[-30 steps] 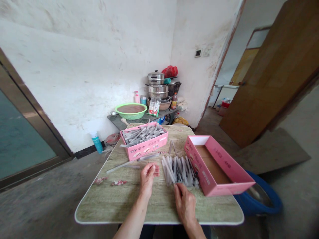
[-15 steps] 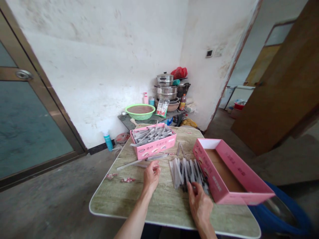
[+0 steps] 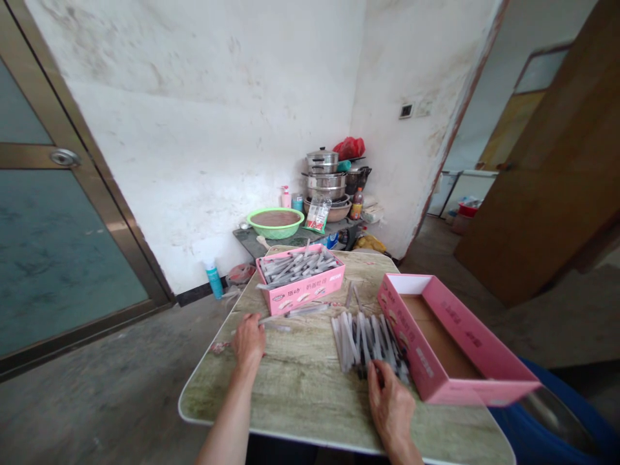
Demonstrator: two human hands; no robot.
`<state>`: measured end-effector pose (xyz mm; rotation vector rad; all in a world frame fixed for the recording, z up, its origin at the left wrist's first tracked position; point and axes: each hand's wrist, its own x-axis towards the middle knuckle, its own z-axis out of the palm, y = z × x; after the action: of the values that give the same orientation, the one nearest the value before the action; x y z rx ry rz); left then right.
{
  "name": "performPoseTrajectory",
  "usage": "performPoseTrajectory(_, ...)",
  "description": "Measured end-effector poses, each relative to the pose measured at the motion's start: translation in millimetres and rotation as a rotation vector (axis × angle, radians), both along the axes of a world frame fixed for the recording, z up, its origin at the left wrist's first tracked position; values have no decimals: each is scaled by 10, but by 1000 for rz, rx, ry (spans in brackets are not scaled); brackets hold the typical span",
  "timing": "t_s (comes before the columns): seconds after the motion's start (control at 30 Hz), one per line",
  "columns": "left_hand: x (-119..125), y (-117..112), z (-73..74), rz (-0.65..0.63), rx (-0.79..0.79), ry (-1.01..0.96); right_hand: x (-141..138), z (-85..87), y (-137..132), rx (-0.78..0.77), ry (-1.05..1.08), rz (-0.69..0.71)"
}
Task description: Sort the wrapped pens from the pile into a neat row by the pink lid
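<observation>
At the left of the table, my left hand [image 3: 249, 339] has its fingers closed around the near end of a translucent pen [image 3: 276, 317] lying in front of the filled pink box [image 3: 310, 294]. That box is heaped with clear and grey pens [image 3: 300, 266]. Beside the second pink box, a row of translucent pens with dark parts [image 3: 361, 339] lies side by side. My right hand [image 3: 391, 400] rests at the near end of this row, thumb and fingers curled together. Whatever sits in its fingertips is hidden.
The open pink box [image 3: 455, 329] stands at the table's right side, its brown bottom showing. Behind the table [image 3: 300, 400], a low stand holds a green basin [image 3: 276, 223], stacked pots [image 3: 324, 184] and a bottle [image 3: 357, 204]. A blue tub [image 3: 557, 413] is at the lower right.
My left hand has moved left, from the table's middle to the end of a loose pen. The right hand stays by the pen row, its fingers more curled. The view has shifted slightly.
</observation>
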<state>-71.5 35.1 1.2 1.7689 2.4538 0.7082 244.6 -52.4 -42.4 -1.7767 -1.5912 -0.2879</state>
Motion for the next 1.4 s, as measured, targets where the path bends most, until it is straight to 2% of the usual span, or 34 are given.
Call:
performPoseTrajectory(0.33, 45, -1, -66, -72, 19, 1, 13, -12, 4, -16, 16, 22)
performPoseTrajectory(0.5, 159, -54, 41, -166, 51, -62, 5, 9, 8, 14, 0, 29)
performPoseTrajectory(0.6, 459, -89, 193, -307, 170, -192, -2, 13, 10, 19, -11, 34)
performPoseTrajectory(0.7, 936, -70, 318, -589, 253, -344, -4, 2, 8, 22, 4, 49)
performPoseTrajectory(0.8, 1428, 59, 341, -862, 317, -456, 1, -18, 4, 16, 38, 63)
performPoseTrajectory(0.87, 1680, 211, 296, -942, 350, -486, 3, -29, 1, 3, 56, 78)
performPoseTrajectory(1.0, 1968, 598, 148, -979, 325, -463, 1, -41, 3, 1, 81, 113)
performPoseTrajectory(1.1, 2076, 862, 67, -989, 313, -426, -3, -58, 11, 19, 85, 120)
performPoseTrajectory(1.2, 2130, 1013, 52, -983, 317, -417, 0, -69, 15, 13, 80, 118)
performPoseTrajectory(1.3, 2091, 971, 112, -959, 307, -396, 13, -60, 11, -1, 79, 143)
performPoseTrajectory(1.4, 1920, 728, 213, -929, 319, -363, 29, -42, 9, -20, 88, 153)
